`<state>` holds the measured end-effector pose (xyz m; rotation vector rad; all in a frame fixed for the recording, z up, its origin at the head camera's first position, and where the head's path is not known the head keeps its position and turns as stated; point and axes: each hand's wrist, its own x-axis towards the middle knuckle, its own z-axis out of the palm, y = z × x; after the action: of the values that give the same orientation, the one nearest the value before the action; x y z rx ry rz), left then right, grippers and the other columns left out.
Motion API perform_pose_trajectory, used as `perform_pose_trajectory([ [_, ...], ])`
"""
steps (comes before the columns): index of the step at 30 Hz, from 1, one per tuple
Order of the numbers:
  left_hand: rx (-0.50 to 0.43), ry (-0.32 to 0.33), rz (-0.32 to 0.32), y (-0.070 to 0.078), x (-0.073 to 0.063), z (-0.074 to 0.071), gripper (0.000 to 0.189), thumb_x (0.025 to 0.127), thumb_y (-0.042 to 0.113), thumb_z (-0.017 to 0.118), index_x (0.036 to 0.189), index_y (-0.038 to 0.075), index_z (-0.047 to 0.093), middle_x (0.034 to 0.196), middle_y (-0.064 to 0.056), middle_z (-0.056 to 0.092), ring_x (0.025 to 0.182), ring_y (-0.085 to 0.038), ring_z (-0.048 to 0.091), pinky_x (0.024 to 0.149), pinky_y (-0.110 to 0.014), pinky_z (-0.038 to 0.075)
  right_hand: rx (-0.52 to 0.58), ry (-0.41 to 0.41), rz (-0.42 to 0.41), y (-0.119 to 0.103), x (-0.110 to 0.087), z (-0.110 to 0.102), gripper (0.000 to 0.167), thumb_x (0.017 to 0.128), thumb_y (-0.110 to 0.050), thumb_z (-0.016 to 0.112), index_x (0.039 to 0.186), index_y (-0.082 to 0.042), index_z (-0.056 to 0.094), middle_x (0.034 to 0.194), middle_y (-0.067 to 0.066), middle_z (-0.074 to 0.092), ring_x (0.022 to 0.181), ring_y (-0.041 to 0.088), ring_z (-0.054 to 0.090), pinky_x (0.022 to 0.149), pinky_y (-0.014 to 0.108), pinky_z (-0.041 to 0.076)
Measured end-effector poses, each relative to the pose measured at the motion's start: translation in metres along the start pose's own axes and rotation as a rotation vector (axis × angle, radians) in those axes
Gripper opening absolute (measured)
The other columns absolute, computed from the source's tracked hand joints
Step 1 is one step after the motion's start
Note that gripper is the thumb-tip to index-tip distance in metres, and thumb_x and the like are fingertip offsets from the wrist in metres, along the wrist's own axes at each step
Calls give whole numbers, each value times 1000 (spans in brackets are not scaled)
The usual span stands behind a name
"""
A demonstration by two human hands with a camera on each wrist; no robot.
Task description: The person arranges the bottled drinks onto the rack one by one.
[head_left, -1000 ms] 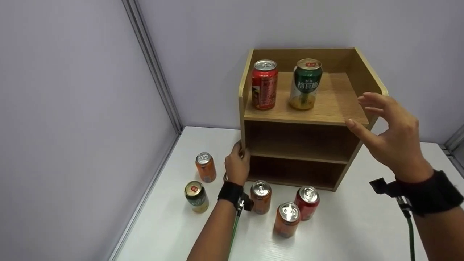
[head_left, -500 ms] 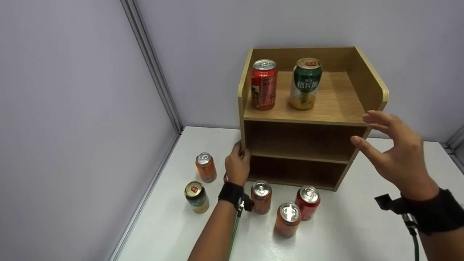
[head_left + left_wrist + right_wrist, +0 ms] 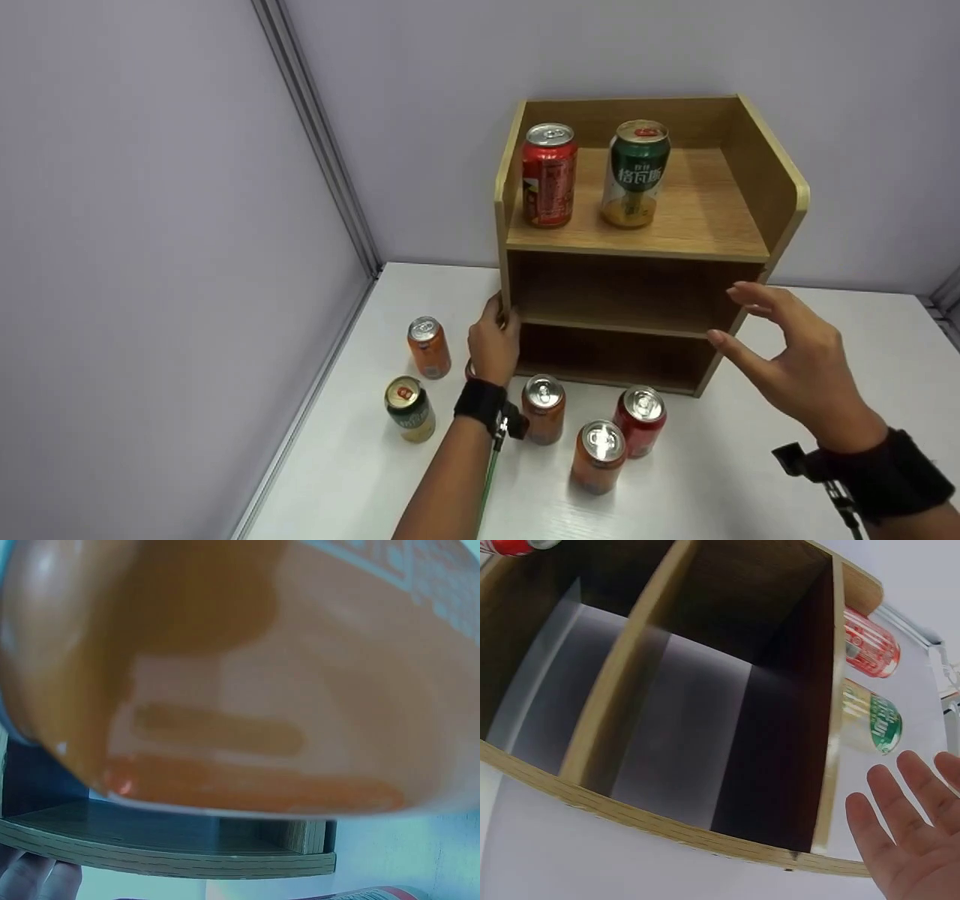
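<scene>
A wooden shelf unit (image 3: 637,249) with an open top and two lower compartments stands against the back wall. My left hand (image 3: 493,351) grips the front edge of its left side panel, the outer fingers partly hidden by the wood. In the left wrist view, fingers (image 3: 64,881) show at the wooden edge behind a large, close orange can (image 3: 300,697). My right hand (image 3: 806,367) hovers off the unit's right side, thumb and fingers spread in a curve around nothing. On the top shelf, a red can (image 3: 550,180) and a green-and-white can (image 3: 636,176) stand upright.
Left on the white table are an orange can (image 3: 430,349) and a green-and-gold can (image 3: 410,410). In front of the unit stand two more orange cans, one near (image 3: 598,459) and one farther back (image 3: 544,411), plus a red can (image 3: 640,422). A partition wall (image 3: 172,225) bounds the left.
My right hand has moved down from beside the top shelf's right corner to the level of the lower compartments. The left hand keeps its place on the side panel, and the cans stay put.
</scene>
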<state>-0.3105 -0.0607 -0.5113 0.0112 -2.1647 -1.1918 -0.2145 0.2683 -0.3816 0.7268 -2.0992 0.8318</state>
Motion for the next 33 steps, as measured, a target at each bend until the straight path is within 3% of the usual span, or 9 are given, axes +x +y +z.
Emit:
perform_pose_trajectory([
  [12,-20,0,13,1,0,0,32,95,21,63,125,10,65,107,-11,71,92,-21,69,74,-34,55,-5,-65,66,3,-22,8,63,66,-1,86,124,-2,62,117,6,66,106,5,57,94,13,36],
  [20,-19,5,-1,-1,-1,-1,32,95,21,63,124,10,65,108,-11,70,92,-20,69,75,-34,55,-22,-137,116,4,-37,17,63,67,-8,89,124,-4,62,114,5,66,99,19,61,91,10,35],
  [33,-9,22,26,-2,-2,0,30,94,20,64,122,9,66,105,-10,71,90,-19,69,73,-34,55,-7,-234,192,11,-60,34,64,68,-15,90,123,-2,60,113,6,66,102,23,61,92,6,31],
])
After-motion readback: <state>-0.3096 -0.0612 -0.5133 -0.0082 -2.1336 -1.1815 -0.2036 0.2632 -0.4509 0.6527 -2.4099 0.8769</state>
